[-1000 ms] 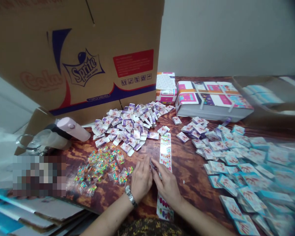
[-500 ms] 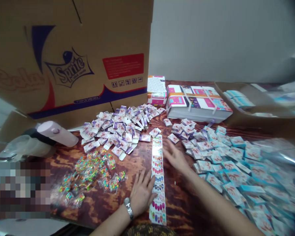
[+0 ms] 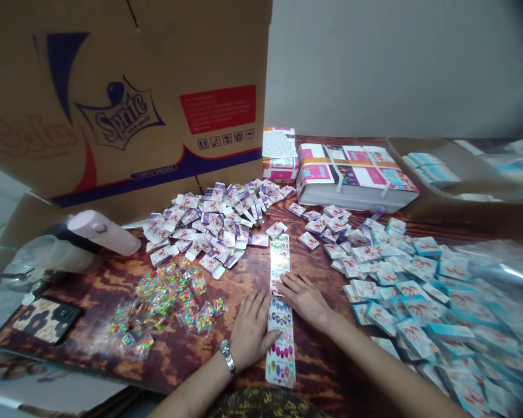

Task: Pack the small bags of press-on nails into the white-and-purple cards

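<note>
A long paper strip (image 3: 280, 342) printed with rows of colourful nail-shaped designs lies lengthwise on the dark wooden table in front of me. My left hand (image 3: 251, 328), a silver watch on its wrist, rests flat at the strip's left edge, thumb lying across it. From the right, my right hand (image 3: 304, 297) lays its outstretched fingers on the upper half of the strip. At the strip's far end sits a small purple-and-white box (image 3: 276, 230). Left of my hands are small clear packets of coloured candy (image 3: 163, 296).
A heap of purple-and-white boxes (image 3: 218, 220) lies before a large Sprite carton (image 3: 126, 110). Many light-blue boxes (image 3: 414, 290) spread over the right side. Strapped printed stacks (image 3: 357, 174) and an open carton (image 3: 453, 209) stand behind. A pink bottle (image 3: 104, 232) and a flower-patterned phone (image 3: 46, 319) are left.
My right hand has come down and toward me from beside the strip's far end onto the strip. The left hand stays nearly in place. The view has shifted slightly.
</note>
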The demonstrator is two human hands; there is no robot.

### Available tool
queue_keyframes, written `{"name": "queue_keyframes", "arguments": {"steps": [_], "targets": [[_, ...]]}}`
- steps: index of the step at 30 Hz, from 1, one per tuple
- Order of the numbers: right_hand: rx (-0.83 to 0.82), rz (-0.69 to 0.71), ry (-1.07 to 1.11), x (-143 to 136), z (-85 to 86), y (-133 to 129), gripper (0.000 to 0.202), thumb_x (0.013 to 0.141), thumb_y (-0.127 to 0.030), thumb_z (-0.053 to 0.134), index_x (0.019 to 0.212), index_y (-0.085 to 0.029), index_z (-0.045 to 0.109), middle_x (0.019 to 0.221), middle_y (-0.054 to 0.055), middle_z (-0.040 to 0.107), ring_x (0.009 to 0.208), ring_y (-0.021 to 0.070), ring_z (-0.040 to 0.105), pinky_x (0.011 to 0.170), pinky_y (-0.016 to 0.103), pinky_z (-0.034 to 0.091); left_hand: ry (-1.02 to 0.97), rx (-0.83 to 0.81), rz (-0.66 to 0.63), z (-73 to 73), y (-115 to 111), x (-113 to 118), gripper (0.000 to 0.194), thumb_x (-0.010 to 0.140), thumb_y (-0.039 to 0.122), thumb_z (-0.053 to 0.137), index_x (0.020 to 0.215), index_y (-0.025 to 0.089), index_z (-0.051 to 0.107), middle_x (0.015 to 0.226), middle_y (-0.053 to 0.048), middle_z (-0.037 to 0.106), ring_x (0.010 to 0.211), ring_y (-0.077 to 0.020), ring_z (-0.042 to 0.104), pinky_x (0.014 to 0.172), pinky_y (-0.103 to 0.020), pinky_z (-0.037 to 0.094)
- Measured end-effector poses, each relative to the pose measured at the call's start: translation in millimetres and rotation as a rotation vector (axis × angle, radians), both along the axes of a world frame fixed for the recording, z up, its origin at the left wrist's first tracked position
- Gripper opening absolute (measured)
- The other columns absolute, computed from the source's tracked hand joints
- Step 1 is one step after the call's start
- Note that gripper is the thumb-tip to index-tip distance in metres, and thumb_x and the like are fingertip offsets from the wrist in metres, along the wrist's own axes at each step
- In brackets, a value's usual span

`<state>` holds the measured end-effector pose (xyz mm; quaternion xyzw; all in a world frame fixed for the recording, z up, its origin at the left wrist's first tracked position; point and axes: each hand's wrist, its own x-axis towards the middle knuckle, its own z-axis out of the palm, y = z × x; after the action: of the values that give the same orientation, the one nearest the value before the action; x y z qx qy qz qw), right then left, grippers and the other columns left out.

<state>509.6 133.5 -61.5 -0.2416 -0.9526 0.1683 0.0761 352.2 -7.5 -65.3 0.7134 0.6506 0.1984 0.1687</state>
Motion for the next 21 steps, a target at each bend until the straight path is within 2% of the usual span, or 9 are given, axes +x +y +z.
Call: {"name": "queue_keyframes", "arguments": {"steps": [2, 4, 5, 7, 10, 13, 17, 19, 21], "targets": [[-0.071, 0.025, -0.004, -2.0, 19.8, -1.3, 0.026, 0.087, -0.021, 0.048, 0.108, -0.024, 0.061, 0.105, 0.008, 0.066, 0.101, 0.0248, 0.058, 0.092, 0.046, 0.039, -0.088, 0.045, 0.041, 11.7, 8.2, -3.9, 0.077, 0.081, 0.042, 0.052, 0.140, 0.013, 0.013, 0.144, -0.017, 0.023, 0.132, -0.0292, 0.021, 0.104, -0.049, 0.026], [-0.205, 0.071, 0.030, -5.1, 46.3, 1.3, 0.025, 0.089, -0.022, 0.043, 0.102, -0.024, 0.064, 0.091, 0.006, 0.069, 0.085, 0.0201, 0.063, 0.082, 0.037, 0.046, -0.177, 0.097, 0.065, 23.3, 17.4, -8.8, 0.077, 0.081, 0.041, 0.053, 0.140, 0.013, 0.013, 0.145, -0.016, 0.020, 0.134, -0.0284, 0.017, 0.106, -0.048, 0.023], [-0.264, 0.074, 0.074, -6.9, 60.3, 3.7, 0.026, 0.090, -0.023, 0.041, 0.103, -0.024, 0.063, 0.092, 0.005, 0.069, 0.083, 0.0186, 0.063, 0.078, 0.033, 0.047, -0.224, 0.118, 0.075, 28.4, 21.6, -11.4, 0.073, 0.081, 0.039, 0.053, 0.139, 0.013, 0.018, 0.144, -0.015, 0.025, 0.133, -0.0280, 0.019, 0.106, -0.048, 0.023], [-0.310, 0.049, 0.171, -10.1, 85.2, 8.9, 0.027, 0.090, -0.024, 0.040, 0.107, -0.024, 0.062, 0.096, 0.004, 0.068, 0.086, 0.0181, 0.062, 0.077, 0.031, 0.047, -0.336, 0.129, 0.102, 35.9, 28.1, -15.7, 0.052, 0.084, 0.032, 0.049, 0.131, 0.016, 0.036, 0.132, -0.012, 0.044, 0.125, -0.0261, 0.035, 0.102, -0.045, 0.031], [-0.273, -0.027, 0.293, -13.5, 105.9, 10.7, 0.027, 0.088, -0.025, 0.043, 0.108, -0.025, 0.061, 0.099, 0.005, 0.067, 0.090, 0.0200, 0.061, 0.078, 0.033, 0.046, -0.571, 0.060, 0.187, 40.3, 32.2, -19.2, 0.025, 0.087, 0.026, 0.042, 0.104, 0.018, 0.058, 0.098, -0.006, 0.065, 0.092, -0.0197, 0.058, 0.082, -0.034, 0.045], [-0.253, -0.007, 0.339, -15.7, 105.7, -2.0, 0.027, 0.087, -0.023, 0.044, 0.107, -0.025, 0.061, 0.098, 0.006, 0.066, 0.090, 0.0205, 0.060, 0.078, 0.035, 0.046, -0.903, -0.049, 0.318, 39.5, 32.6, -19.6, 0.019, 0.084, 0.030, 0.049, 0.087, 0.015, 0.062, 0.082, -0.004, 0.066, 0.072, -0.0155, 0.059, 0.067, -0.026, 0.046], [-0.286, 0.181, 0.232, -18.6, 93.8, -28.7, 0.026, 0.087, -0.019, 0.041, 0.101, -0.024, 0.063, 0.085, 0.005, 0.067, 0.078, 0.0178, 0.060, 0.070, 0.030, 0.046, -1.422, -0.185, 0.521, 38.9, 32.3, -18.6, 0.024, 0.069, 0.030, 0.066, 0.084, 0.013, 0.058, 0.072, -0.002, 0.065, 0.061, -0.0131, 0.059, 0.058, -0.023, 0.045], [-0.310, 0.218, 0.163, -20.4, 89.6, -35.4, 0.026, 0.089, -0.019, 0.038, 0.094, -0.023, 0.063, 0.077, 0.004, 0.065, 0.072, 0.0166, 0.059, 0.065, 0.027, 0.044, -1.557, -0.217, 0.560, 40.4, 31.4, -18.2, 0.031, 0.065, 0.028, 0.071, 0.088, 0.013, 0.057, 0.071, -0.002, 0.064, 0.060, -0.0128, 0.059, 0.057, -0.022, 0.044], [-0.360, 0.165, 0.135, -22.2, 87.7, -34.8, 0.027, 0.091, -0.022, 0.036, 0.085, -0.022, 0.063, 0.072, 0.002, 0.063, 0.066, 0.0156, 0.058, 0.061, 0.026, 0.042, -1.569, -0.202, 0.533, 42.4, 29.6, -18.3, 0.032, 0.066, 0.028, 0.071, 0.090, 0.013, 0.056, 0.073, -0.003, 0.064, 0.062, -0.0129, 0.060, 0.059, -0.023, 0.045]]}}
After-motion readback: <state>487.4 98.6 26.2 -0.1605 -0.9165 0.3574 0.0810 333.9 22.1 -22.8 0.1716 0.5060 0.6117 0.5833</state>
